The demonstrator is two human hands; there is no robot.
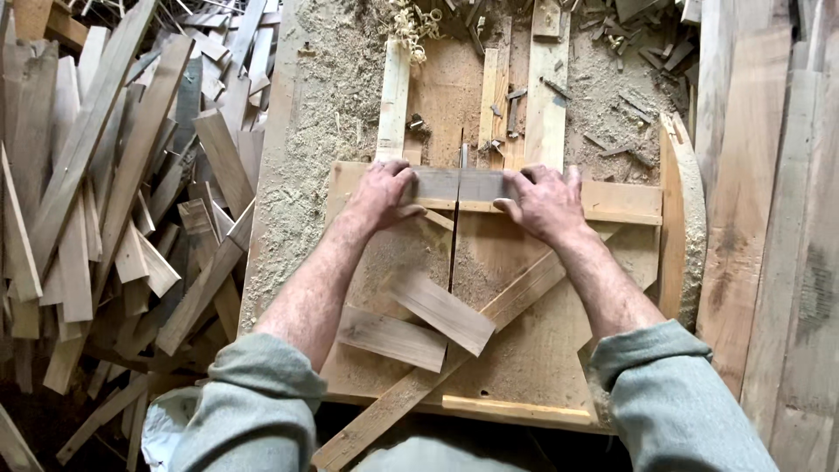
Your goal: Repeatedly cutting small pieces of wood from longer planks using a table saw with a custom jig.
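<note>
A grey weathered wood strip (459,184) lies crosswise against the pale fence board of a wooden saw sled (516,350). My left hand (381,193) presses down on the strip's left end. My right hand (544,203) presses on its right end. A narrow saw slot (454,249) runs down the sled between my hands, and the strip shows a cut line over it. Two short cut pieces (441,312) (392,338) lie loose on the sled near my left forearm.
A big heap of wood offcuts and slats (105,201) fills the left side. Tall rough planks (769,227) stand along the right. Sawdust and shavings (323,96) cover the table beyond the sled. A diagonal brace (489,319) crosses the sled.
</note>
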